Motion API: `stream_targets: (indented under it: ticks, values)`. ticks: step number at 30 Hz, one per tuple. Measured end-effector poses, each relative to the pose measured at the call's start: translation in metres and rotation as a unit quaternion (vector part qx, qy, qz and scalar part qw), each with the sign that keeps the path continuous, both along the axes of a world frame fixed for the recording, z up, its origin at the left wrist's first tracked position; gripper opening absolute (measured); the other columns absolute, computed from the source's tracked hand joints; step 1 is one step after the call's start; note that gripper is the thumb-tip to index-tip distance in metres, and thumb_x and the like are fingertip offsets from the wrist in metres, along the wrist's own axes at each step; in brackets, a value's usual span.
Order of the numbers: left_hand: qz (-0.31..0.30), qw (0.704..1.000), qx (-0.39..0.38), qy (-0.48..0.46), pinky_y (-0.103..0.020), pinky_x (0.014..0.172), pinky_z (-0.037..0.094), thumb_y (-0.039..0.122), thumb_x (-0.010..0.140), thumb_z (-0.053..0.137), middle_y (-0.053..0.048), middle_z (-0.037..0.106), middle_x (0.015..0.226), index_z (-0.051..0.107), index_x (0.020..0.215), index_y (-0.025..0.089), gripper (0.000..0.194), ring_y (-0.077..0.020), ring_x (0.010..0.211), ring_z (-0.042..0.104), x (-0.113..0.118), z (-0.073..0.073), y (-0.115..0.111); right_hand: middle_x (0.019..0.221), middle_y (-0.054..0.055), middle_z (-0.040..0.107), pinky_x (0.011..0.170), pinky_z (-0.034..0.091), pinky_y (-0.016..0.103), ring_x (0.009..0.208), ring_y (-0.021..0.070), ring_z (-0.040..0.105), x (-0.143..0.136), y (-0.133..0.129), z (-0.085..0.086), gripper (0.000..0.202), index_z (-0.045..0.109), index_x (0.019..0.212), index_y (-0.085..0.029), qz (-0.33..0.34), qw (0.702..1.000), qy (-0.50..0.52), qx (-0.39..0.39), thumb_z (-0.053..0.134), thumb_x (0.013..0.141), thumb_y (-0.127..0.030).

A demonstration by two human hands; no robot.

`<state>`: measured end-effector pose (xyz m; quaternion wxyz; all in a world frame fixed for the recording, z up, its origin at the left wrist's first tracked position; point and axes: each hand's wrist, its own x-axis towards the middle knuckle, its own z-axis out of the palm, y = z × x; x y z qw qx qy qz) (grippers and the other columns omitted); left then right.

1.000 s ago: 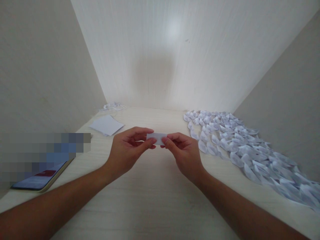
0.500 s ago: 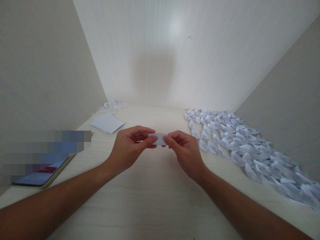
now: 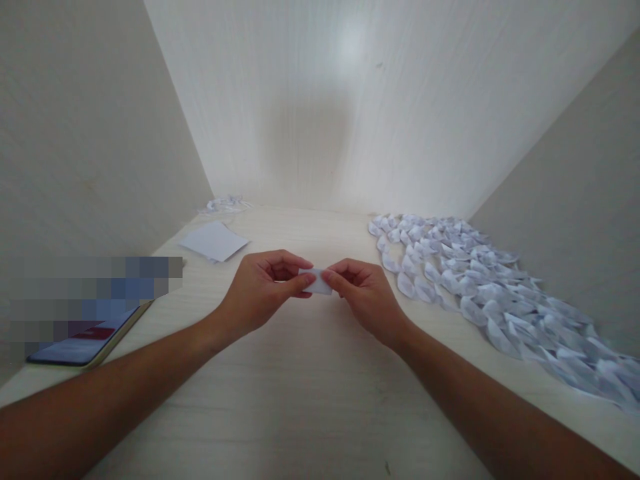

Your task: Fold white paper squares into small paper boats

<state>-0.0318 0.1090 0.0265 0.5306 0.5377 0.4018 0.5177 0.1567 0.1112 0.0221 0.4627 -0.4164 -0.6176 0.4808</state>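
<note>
Between my two hands is a small folded piece of white paper (image 3: 319, 283), held level above the table. My left hand (image 3: 267, 287) pinches its left end, thumb in front and fingers behind. At the upper right edge, the thumb and forefinger of my right hand (image 3: 367, 293) grip the same paper. The fingertips behind the paper are partly hidden. To the right lie rows of many small folded white paper pieces (image 3: 493, 293). A short stack of flat white paper sheets (image 3: 215, 240) rests beyond my left hand.
A phone (image 3: 95, 333) stands or lies at the table's left side, partly covered by blurred blocks. Thin white paper scraps (image 3: 227, 203) are heaped in the far left corner. Pale panels rise at the back (image 3: 310, 107), left and right of the table (image 3: 280, 393).
My right thumb and forefinger have shifted left along the paper's top edge, so its lower right corner now shows. The left hand keeps its pinch. The view has tilted very slightly.
</note>
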Motion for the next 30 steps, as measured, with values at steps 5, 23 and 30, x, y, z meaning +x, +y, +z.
stream_targets:
  ticks: [5, 23, 30]
  values:
    - [-0.009, 1.000, -0.025, 0.010, -0.035, 0.066, 0.069, 0.032, 0.065, 0.091, -0.003, 0.074, 0.072, 0.077, 0.085, 0.013, 0.031, -0.0191, 0.069, 0.074, -0.001, -0.003, 0.001, 0.069, 0.001, 0.069, 0.064, 0.044, 0.027, 0.065, 0.0126, 0.056, 0.004, 0.004, 0.000, 0.022, 0.073, 0.072, -0.018, 0.013, 0.999, -0.045, 0.016, 0.072, 0.083, -0.037]
    - [-0.032, 0.991, -0.114, -0.063, -0.027, 0.060, 0.062, 0.025, 0.063, 0.094, 0.000, 0.072, 0.069, 0.065, 0.098, 0.014, 0.046, -0.0196, 0.067, 0.075, 0.000, -0.012, 0.001, 0.066, 0.003, 0.070, 0.066, 0.045, 0.028, 0.064, 0.0139, 0.059, 0.005, 0.006, 0.000, 0.027, 0.071, 0.068, -0.017, -0.001, 0.997, -0.062, 0.039, 0.068, 0.086, -0.037]
    - [-0.033, 0.994, -0.095, -0.050, -0.028, 0.056, 0.063, 0.028, 0.066, 0.092, 0.003, 0.069, 0.069, 0.065, 0.099, 0.015, 0.045, -0.0211, 0.070, 0.076, 0.000, -0.012, 0.000, 0.067, 0.001, 0.069, 0.065, 0.044, 0.028, 0.065, 0.0137, 0.057, 0.005, 0.005, 0.000, 0.026, 0.071, 0.069, -0.018, -0.007, 0.998, -0.046, 0.034, 0.071, 0.084, -0.040]
